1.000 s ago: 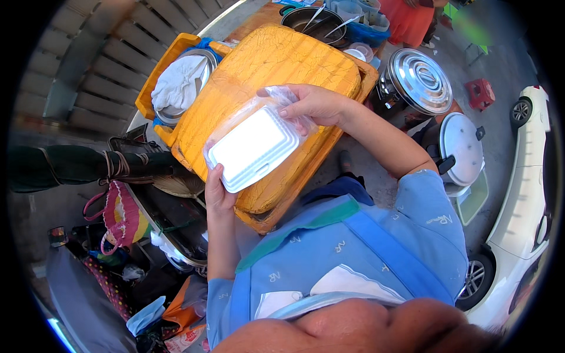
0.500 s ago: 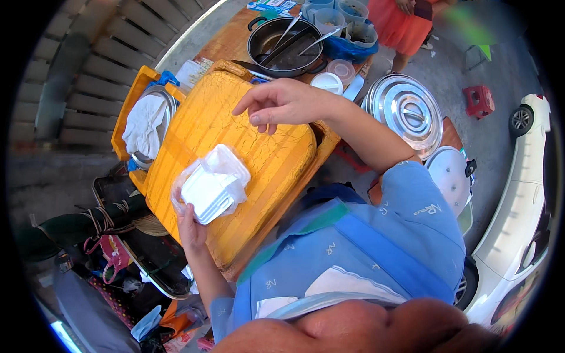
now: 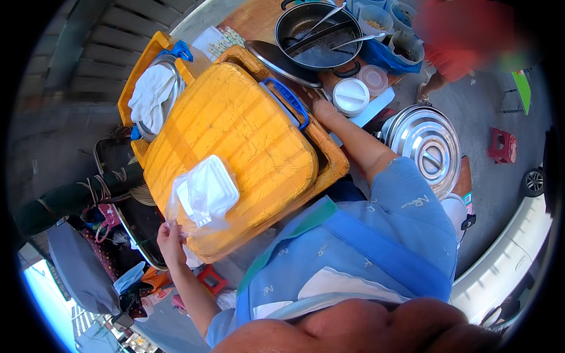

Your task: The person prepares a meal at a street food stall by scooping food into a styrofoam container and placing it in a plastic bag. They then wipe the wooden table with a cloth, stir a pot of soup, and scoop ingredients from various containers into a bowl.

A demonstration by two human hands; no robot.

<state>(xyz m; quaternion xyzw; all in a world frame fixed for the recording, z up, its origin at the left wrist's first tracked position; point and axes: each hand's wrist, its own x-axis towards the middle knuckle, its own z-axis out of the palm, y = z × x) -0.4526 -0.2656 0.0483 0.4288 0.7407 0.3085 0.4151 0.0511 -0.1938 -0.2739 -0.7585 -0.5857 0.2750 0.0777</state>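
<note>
On the cracked yellow lid [image 3: 259, 135] lies a white foam takeaway box [image 3: 219, 183] inside a clear plastic bag [image 3: 215, 225]. My left hand [image 3: 170, 242] is closed at the lid's near left edge, pinching the bag's edge. My right hand [image 3: 323, 110] reaches past the yellow lid's far right side, beside a dark pan lid [image 3: 283, 63] and a white round-lidded tub [image 3: 351, 96]. Its fingers are mostly hidden there, so what it touches cannot be made out. A blue handle [image 3: 288, 101] sticks up close by.
A divided black pan [image 3: 318, 36] with two utensils stands at the back, beside several lined containers [image 3: 406, 47]. A large steel pot lid [image 3: 432, 157] is at right. A white cloth [image 3: 152, 97] covers a metal pot at left. A person in red [image 3: 465, 41] stands beyond, near a red stool [image 3: 501, 145].
My right hand has gone from above the yellow lid to beside the pan lid and tub. My left hand has shifted from the box's side to the bag's edge. The whole view has shifted.
</note>
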